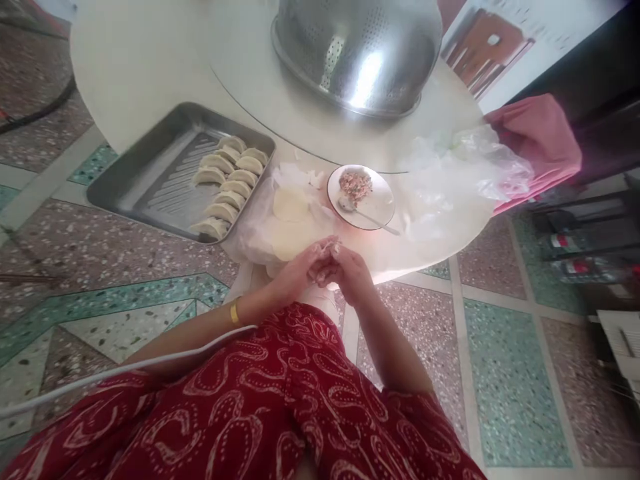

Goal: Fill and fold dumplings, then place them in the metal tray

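At the table's near edge, my left hand [301, 269] and my right hand [353, 272] meet, their fingers pressed together around a dumpling [329, 248]. Fingers cover most of it; only a small pale part shows. Flour whitens the fingertips. Just beyond my left hand, round dough wrappers [291, 204] lie on a plastic sheet [253, 235]. A white dark-rimmed plate [384, 198] beyond my right hand carries minced filling [357, 182], with a metal spoon [376, 221] resting across its rim. Several folded dumplings [231, 185] sit in rows on the right side of a metal tray [145, 170].
A large perforated metal colander [360, 57] lies upside down at the back of the round table [145, 60]. Crumpled clear plastic bags [463, 167] and a pink cloth or bag [543, 143] are at the right edge. A white cable [125, 367] crosses my left forearm.
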The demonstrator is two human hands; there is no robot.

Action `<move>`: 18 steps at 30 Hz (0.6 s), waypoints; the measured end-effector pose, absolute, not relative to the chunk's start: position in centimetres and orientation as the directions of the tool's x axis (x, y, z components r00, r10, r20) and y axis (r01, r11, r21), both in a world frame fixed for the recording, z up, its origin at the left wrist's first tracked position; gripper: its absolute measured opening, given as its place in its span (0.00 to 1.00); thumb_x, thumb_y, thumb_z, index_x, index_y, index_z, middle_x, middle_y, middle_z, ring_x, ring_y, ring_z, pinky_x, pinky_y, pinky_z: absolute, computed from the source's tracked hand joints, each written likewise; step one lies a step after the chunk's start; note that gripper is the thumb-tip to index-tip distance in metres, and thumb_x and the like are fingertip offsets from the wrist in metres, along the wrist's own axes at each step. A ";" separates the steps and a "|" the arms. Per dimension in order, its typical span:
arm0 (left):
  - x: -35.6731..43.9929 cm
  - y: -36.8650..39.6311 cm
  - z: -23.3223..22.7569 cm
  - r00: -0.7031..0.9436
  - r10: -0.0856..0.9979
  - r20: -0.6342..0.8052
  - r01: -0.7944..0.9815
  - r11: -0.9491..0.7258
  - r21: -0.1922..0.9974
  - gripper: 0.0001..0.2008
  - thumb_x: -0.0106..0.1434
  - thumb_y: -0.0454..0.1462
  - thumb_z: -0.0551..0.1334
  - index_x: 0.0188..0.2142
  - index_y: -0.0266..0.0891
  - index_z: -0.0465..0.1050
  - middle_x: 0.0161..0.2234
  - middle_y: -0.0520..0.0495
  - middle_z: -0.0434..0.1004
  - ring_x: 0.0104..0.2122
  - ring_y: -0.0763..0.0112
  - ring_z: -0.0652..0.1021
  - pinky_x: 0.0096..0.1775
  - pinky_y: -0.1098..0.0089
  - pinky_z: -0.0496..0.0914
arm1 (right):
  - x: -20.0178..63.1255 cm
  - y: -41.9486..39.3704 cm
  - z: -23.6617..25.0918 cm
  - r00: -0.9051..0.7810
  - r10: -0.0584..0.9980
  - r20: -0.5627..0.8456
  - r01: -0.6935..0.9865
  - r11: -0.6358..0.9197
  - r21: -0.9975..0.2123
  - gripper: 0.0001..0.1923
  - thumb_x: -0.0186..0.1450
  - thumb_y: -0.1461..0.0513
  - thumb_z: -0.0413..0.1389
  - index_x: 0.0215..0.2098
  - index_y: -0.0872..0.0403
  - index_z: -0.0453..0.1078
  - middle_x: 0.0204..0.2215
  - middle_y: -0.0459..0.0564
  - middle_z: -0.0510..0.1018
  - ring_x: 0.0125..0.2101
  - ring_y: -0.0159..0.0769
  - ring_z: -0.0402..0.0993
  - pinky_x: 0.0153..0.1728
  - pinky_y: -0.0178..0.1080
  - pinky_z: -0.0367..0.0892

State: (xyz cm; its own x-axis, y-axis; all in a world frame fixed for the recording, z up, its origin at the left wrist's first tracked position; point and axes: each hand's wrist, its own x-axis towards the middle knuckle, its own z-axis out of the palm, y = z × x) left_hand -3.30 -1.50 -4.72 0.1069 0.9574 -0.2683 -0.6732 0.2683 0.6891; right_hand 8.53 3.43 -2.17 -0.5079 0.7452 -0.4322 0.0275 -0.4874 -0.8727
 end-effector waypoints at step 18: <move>-6.6 -4.3 -1.4 0.404 0.863 -0.303 -0.905 0.426 0.006 0.26 0.73 0.45 0.47 0.60 0.30 0.66 0.44 0.34 0.80 0.43 0.56 0.81 0.52 0.58 0.70 | 9.9 2.1 -1.6 -0.428 0.886 -0.178 0.271 -0.062 -0.960 0.12 0.59 0.52 0.62 0.34 0.51 0.79 0.39 0.50 0.83 0.42 0.41 0.78 0.44 0.44 0.73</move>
State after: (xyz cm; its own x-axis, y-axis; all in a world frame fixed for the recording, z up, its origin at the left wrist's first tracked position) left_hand -6.63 -4.26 -1.36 0.4040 0.8631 -0.3031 -0.9048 0.4257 0.0064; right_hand 9.85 2.14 -1.55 -0.4279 0.8861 -0.1783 0.2713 -0.0622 -0.9605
